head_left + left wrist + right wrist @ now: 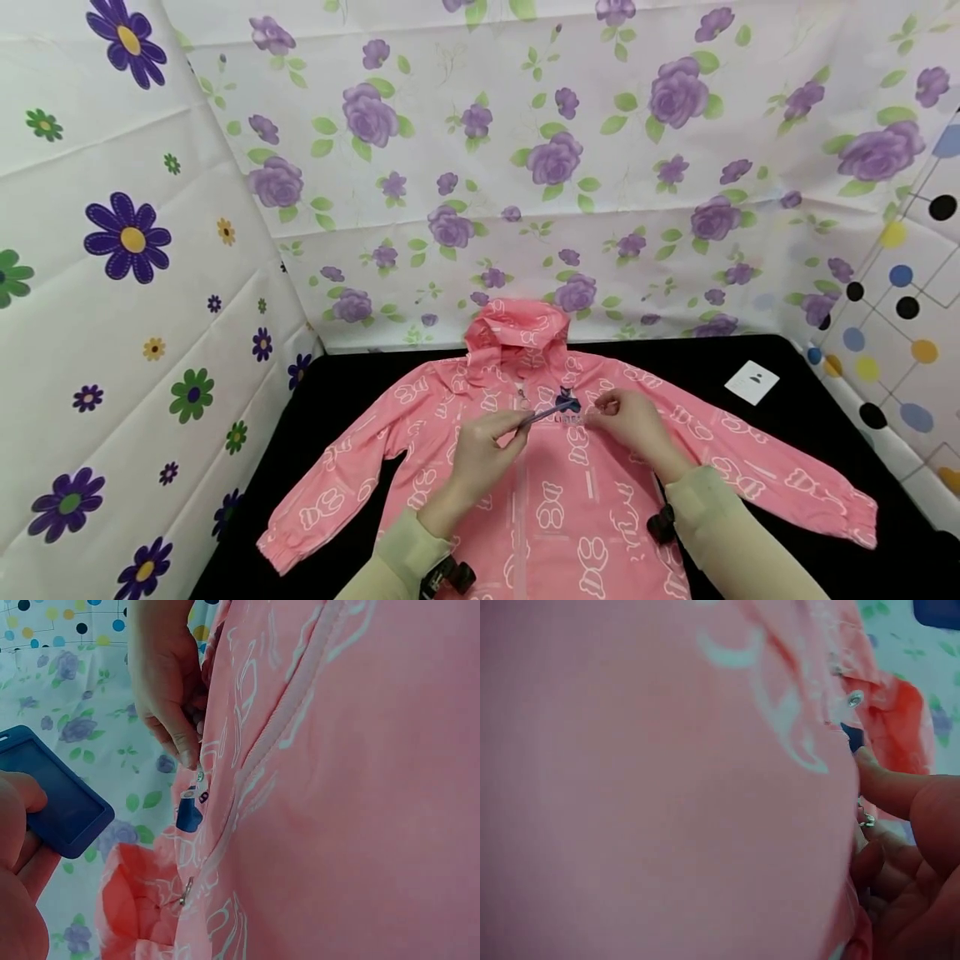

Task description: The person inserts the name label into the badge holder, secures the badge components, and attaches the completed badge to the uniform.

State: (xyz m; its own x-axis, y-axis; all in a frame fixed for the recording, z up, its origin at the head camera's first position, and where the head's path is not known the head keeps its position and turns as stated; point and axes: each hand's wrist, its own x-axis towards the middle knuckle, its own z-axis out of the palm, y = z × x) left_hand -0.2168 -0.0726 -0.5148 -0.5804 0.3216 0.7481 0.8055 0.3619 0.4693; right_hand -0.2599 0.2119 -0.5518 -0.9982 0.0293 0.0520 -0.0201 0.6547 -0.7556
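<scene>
A pink hooded jacket point(551, 467) with white outline prints lies spread front up, its hood at the far side. My left hand point(480, 458) holds a blue card holder point(56, 795) by one end, thumb on its face. The holder is tilted nearly edge-on in the head view, above the chest beside the dark blue bear print point(566, 401). My right hand point(633, 423) is at the right of that print and pinches the jacket's fabric between thumb and fingers. Part of its grip is hidden by the cloth. A metal zip pull point(186, 891) hangs below the collar.
On the black tabletop point(337, 400), to the right of the hood, lies a white card point(752, 382) with a small dark figure on it. Flower-patterned cloth walls point(480, 167) enclose the back and left; a dotted one point(918, 333) stands at the right.
</scene>
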